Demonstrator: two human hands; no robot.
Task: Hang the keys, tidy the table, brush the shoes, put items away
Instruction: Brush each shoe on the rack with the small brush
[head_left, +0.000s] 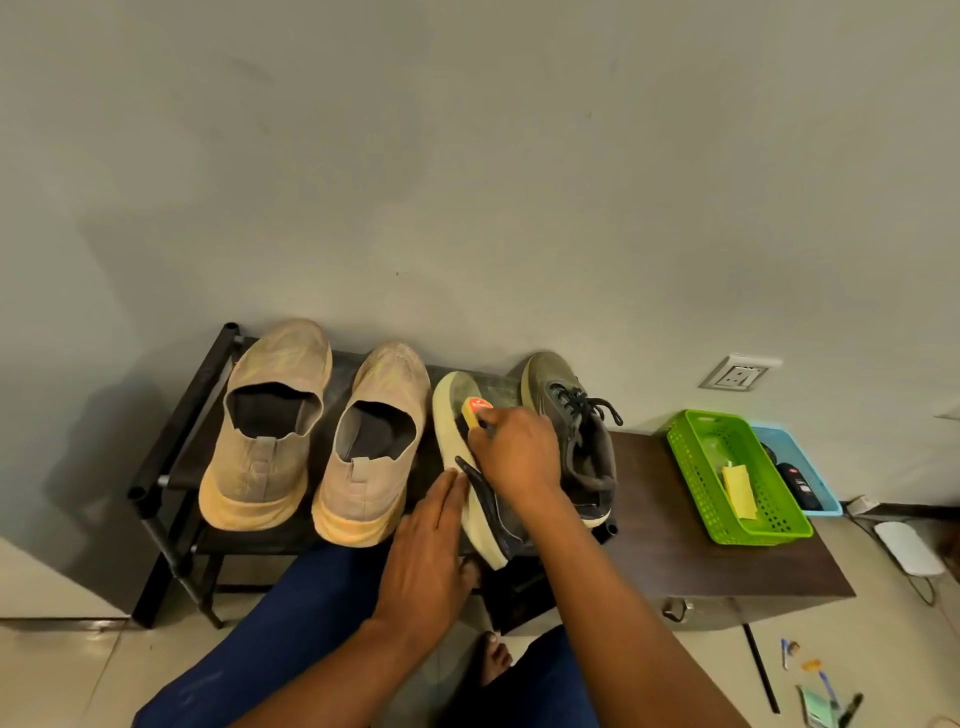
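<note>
- Your right hand (514, 457) has its fingers curled round a small shoe brush (475, 410) – pale yellow body, red label on top – and holds it against the upper of the tilted green sneaker (457, 415).
- Your left hand (431, 551) lies flat, fingers straight and pressed together, fingertips touching the sneaker's pale sole edge; it braces the shoe and grips nothing.
- That sneaker rests on its side on the black shoe rack (182, 441), sole turned to the left, a dark lace hanging loose between your two hands.
- Its mate, the second green sneaker (571, 431), stands upright just beside it on the right, laces tied, toe toward the wall.
- Two tan slip-on shoes (265, 431) sit side by side on the left part of the rack, toes to the wall, well apart from the brush.
- Right of the rack is a dark brown worktop (670, 545) – on it a green basket (737, 478) holding yellow paper slips, and behind that, touching it, a blue basket (800, 467) with a dark object that looks like a key fob; too small to be sure.
- A wall socket (737, 373) sits above the baskets.
- Pens and small items (826, 686) lie on the floor at lower right.
- Your knees in dark blue trousers (291, 623) and one bare foot show below the hands.
</note>
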